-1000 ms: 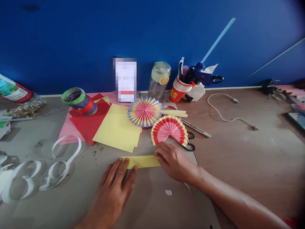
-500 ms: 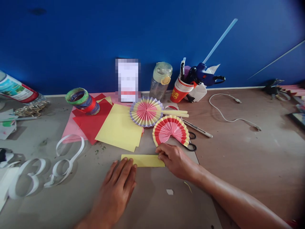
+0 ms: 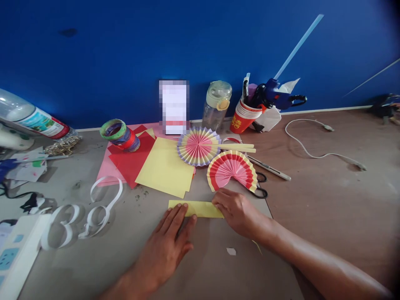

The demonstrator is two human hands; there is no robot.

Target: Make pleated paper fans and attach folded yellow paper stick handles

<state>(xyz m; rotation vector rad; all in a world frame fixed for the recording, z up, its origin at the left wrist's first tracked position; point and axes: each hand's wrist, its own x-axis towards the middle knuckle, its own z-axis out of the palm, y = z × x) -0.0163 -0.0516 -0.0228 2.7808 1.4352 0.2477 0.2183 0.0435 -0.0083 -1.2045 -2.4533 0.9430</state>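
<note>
A folded strip of yellow paper [image 3: 203, 209] lies crosswise on the grey tabletop in front of me. My left hand [image 3: 167, 246] rests with its fingers stretched out, fingertips on the strip's left part and near edge. At the strip's right end, my right hand [image 3: 233, 208] has its fingers closed in a pinch on the paper. Just beyond that hand is a half-round pleated paper fan [image 3: 231, 168] in pink, red and yellow. A round pleated fan [image 3: 198, 146] with two yellow sticks lies behind it. Scissors [image 3: 261, 185] show only their black handles, partly under the half-round fan.
Yellow sheets [image 3: 165, 166] and red paper [image 3: 134, 162] lie to the back left, beside a painted jar [image 3: 120, 135]. A clear bottle [image 3: 217, 106] and red paper cups [image 3: 245, 116] stand near the blue wall. White paper curls [image 3: 103, 212], a power strip [image 3: 21, 250] and a cable [image 3: 304, 146] lie around.
The view has turned left, so everything appears shifted right. My left hand's fingers have spread and sit slightly farther right along the strip. My right hand keeps its pinch.
</note>
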